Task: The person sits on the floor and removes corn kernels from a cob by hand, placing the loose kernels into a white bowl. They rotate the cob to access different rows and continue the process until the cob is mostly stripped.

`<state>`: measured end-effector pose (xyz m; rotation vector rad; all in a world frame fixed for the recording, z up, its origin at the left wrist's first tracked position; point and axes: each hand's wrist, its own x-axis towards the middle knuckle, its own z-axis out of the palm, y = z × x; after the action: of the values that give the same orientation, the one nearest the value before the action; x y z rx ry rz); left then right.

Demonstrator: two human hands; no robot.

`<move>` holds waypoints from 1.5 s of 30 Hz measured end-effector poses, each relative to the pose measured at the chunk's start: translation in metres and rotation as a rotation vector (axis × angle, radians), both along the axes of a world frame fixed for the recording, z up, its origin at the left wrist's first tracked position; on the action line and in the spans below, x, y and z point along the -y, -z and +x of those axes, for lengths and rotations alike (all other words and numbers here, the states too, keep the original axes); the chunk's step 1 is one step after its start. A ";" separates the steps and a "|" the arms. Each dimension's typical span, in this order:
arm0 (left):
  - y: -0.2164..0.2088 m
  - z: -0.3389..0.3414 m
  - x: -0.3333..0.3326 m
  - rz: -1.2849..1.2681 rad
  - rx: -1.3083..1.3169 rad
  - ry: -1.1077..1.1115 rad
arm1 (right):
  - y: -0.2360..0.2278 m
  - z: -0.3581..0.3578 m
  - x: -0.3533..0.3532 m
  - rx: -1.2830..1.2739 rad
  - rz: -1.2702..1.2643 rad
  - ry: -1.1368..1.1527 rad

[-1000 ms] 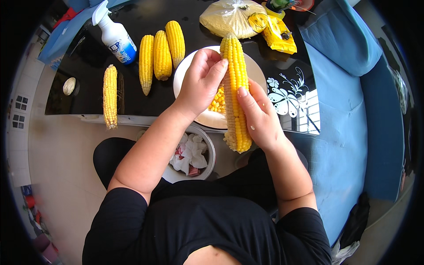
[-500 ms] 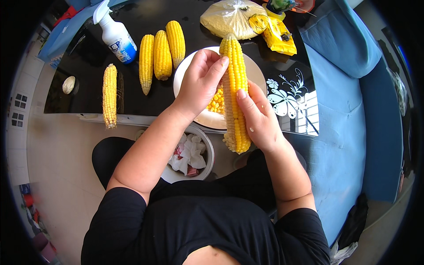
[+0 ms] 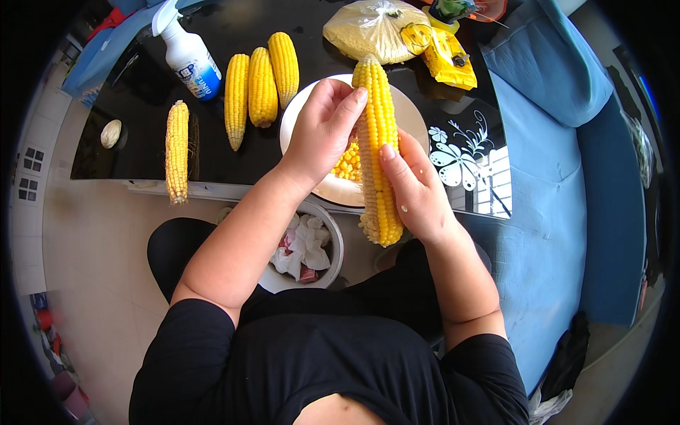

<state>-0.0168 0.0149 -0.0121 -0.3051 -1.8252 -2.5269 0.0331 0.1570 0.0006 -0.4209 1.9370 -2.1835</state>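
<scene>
An ear of corn [image 3: 379,134] is held upright between my hands, partly stripped of kernels along its left side. My left hand [image 3: 327,124] grips its upper part, the thumb pressed against the kernels. Lower down, my right hand [image 3: 418,188] wraps the right side with its thumb on the front; a few pale bits stick to the skin. Behind the ear is a wide white bowl [image 3: 297,110] with loose yellow corn kernels [image 3: 348,164] in it. The left fingers are partly hidden behind the ear.
Left of the bowl on the black table [image 3: 152,152] lie three ears of corn [image 3: 262,88]. Another ear [image 3: 177,152] overhangs the front edge. A spray bottle [image 3: 191,60], a bag of yellow grain [image 3: 372,32] and a yellow packet [image 3: 450,64] stand farther back. Below is a trash bin [image 3: 334,244].
Both hands keep nearly the same grip on the ear of corn. The view has shifted very slightly; nothing else has visibly moved.
</scene>
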 end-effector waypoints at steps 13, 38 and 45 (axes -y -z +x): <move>-0.003 -0.002 0.000 0.284 0.121 0.025 | -0.001 0.000 -0.001 0.020 0.030 -0.011; -0.003 -0.001 0.003 0.173 0.121 0.025 | -0.002 0.001 -0.001 0.040 0.012 -0.022; -0.003 -0.003 0.004 0.169 0.183 0.021 | -0.001 0.000 0.000 -0.004 0.020 -0.009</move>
<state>-0.0195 0.0109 -0.0091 -0.0921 -1.6522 -2.7843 0.0336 0.1572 0.0011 -0.4296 1.9535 -2.1578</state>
